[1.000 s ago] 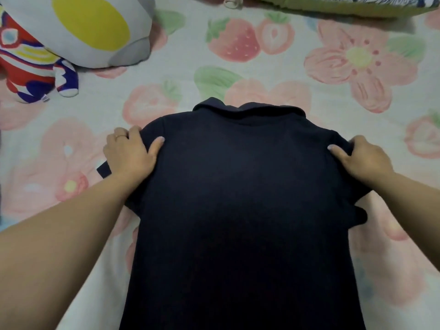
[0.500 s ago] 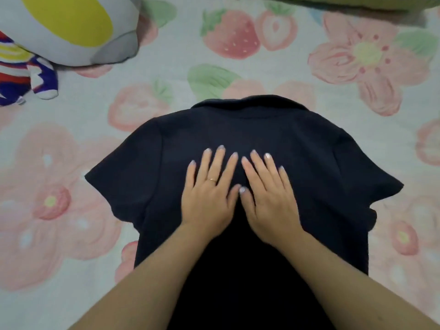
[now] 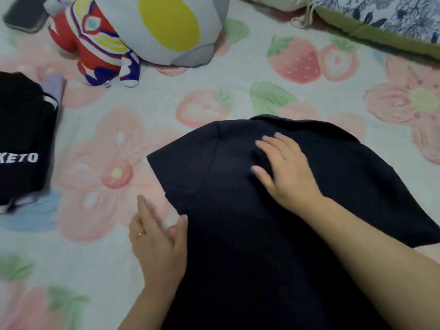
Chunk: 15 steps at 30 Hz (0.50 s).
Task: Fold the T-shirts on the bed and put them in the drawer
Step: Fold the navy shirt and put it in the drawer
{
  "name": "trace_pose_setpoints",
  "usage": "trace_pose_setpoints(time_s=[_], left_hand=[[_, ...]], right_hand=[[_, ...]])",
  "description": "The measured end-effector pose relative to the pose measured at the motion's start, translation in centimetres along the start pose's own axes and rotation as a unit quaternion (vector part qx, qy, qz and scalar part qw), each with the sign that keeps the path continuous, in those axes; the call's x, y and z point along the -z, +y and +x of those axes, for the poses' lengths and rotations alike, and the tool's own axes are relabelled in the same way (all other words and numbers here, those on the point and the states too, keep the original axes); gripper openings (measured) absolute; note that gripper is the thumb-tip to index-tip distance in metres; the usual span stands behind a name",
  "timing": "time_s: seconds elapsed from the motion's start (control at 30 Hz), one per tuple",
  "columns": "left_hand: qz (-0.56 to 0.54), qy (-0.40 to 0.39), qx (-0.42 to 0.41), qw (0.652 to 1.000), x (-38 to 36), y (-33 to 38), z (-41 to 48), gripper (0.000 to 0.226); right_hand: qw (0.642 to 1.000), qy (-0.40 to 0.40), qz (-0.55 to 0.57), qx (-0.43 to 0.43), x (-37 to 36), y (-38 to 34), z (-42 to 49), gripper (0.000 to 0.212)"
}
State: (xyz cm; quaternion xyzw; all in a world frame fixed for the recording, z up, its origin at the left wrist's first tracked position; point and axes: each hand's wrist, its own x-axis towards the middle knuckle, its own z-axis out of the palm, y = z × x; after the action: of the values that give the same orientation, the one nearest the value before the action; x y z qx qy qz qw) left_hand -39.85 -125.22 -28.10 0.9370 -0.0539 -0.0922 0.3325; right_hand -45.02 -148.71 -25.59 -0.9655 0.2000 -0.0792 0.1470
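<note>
A dark navy collared T-shirt [image 3: 238,234] lies spread back-up on the bed, collar pointing away from me and both short sleeves out to the sides. My right hand [image 3: 285,170] rests flat and open on the shirt's upper back, just below the collar. My left hand [image 3: 157,236] sits at the shirt's left edge under the left sleeve; its thumb touches the fabric's side seam and its fingers lie on the sheet. It grips nothing that I can see. A second black T-shirt with white lettering [image 3: 23,139] lies folded at the left edge.
The bed sheet [image 3: 95,270] has a strawberry and flower print. A plush toy [image 3: 100,44] and a grey cushion with a yellow oval [image 3: 171,27] lie at the top left, beside a dark phone [image 3: 23,13]. A green-edged patterned pillow [image 3: 381,20] lies top right.
Both hands left the middle of the shirt's back. The left went down to the left side edge and the right slid up toward the collar. The view shifted left, showing the black lettered shirt.
</note>
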Motion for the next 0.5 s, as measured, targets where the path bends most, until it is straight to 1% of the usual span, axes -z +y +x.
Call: trace_pose_setpoints(time_s=[0.07,0.13,0.17,0.2,0.23,0.27,0.33,0.37,0.4,0.43,0.47,0.5], left_hand=[[-0.006,-0.007,0.069,0.998,0.7,-1.8,-3.7,0.088],[-0.010,-0.016,0.147,0.989,1.6,-3.8,-6.5,0.082],[-0.013,-0.023,0.176,0.984,2.1,-4.7,-7.6,0.076],[-0.011,-0.034,0.200,0.979,2.5,-5.3,-8.5,0.068],[-0.002,-0.051,0.218,0.975,3.0,-5.7,-9.3,0.058],[0.013,-0.071,0.225,0.972,3.4,-6.0,-9.8,0.049],[0.041,-0.102,0.213,0.971,4.1,-6.5,-10.9,0.035],[0.048,-0.111,0.200,0.972,4.5,-6.5,-11.3,0.033],[0.043,-0.107,0.173,0.978,5.0,-5.8,-11.6,0.037],[0.037,-0.093,0.128,0.987,5.3,-5.3,-12.1,0.039],[0.037,-0.104,0.090,0.990,5.5,-4.8,-12.7,0.037],[0.036,-0.137,0.048,0.989,5.7,-4.2,-13.2,0.034]], right_hand=[[0.989,-0.116,0.050,0.082,-2.0,-4.9,5.0,0.062],[0.971,-0.197,0.031,0.132,-3.9,-8.1,8.9,0.075],[0.963,-0.232,0.004,0.140,-4.5,-9.2,10.3,0.080],[0.955,-0.258,-0.030,0.140,-5.0,-9.9,11.4,0.081],[0.949,-0.278,-0.061,0.135,-5.3,-10.3,12.0,0.075],[0.945,-0.291,-0.077,0.129,-5.2,-10.5,12.4,0.062],[0.939,-0.313,-0.059,0.127,-4.0,-10.3,12.4,0.034],[0.938,-0.318,-0.036,0.131,-3.0,-9.8,12.1,0.024],[0.939,-0.316,-0.013,0.137,-1.7,-8.8,11.8,0.017],[0.941,-0.310,0.007,0.139,-0.2,-7.5,11.3,0.014],[0.943,-0.301,0.028,0.138,1.3,-6.0,10.6,0.012],[0.945,-0.292,0.048,0.139,3.0,-4.3,9.7,0.013]])
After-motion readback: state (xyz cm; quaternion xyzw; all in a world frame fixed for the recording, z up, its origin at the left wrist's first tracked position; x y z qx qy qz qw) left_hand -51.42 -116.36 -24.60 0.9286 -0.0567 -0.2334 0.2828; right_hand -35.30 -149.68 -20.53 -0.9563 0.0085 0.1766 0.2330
